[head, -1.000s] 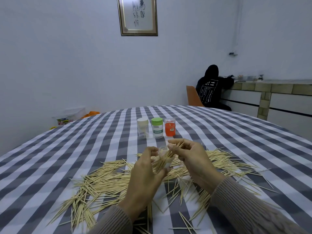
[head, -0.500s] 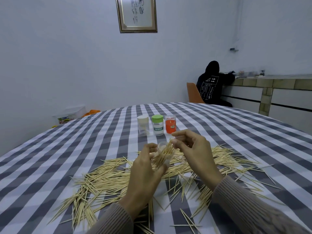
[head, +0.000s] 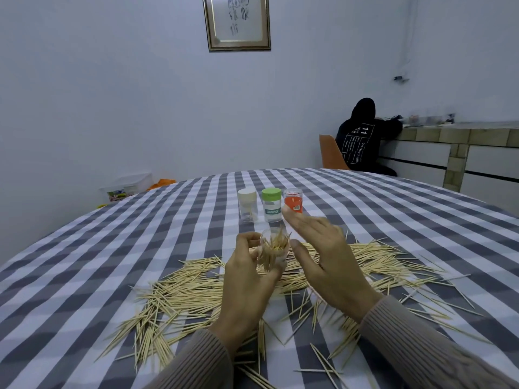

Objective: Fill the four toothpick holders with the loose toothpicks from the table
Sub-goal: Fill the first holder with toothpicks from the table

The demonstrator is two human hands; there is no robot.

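My left hand (head: 247, 282) grips a clear toothpick holder (head: 273, 249), tilted, with a bundle of toothpicks sticking out of its open mouth. Just right of it my right hand (head: 325, 259) hovers with fingers spread and nothing in it. Loose toothpicks (head: 185, 299) lie in a wide scatter on the checked tablecloth under and around both hands. Behind them stand three holders in a row: a cream-capped clear holder (head: 247, 204), a green-capped holder (head: 271, 204) labelled toothpick, and an orange holder (head: 293, 203).
The round table (head: 112, 248) has a grey and white checked cloth. A person in a black hoodie (head: 362, 141) sits on an orange chair at a counter at the back right. A plastic box (head: 127, 186) sits by the wall, far left.
My right hand has let go of the toothpicks at the holder's mouth and opened, drawing slightly right. The bundle now sits in the holder in my left hand.
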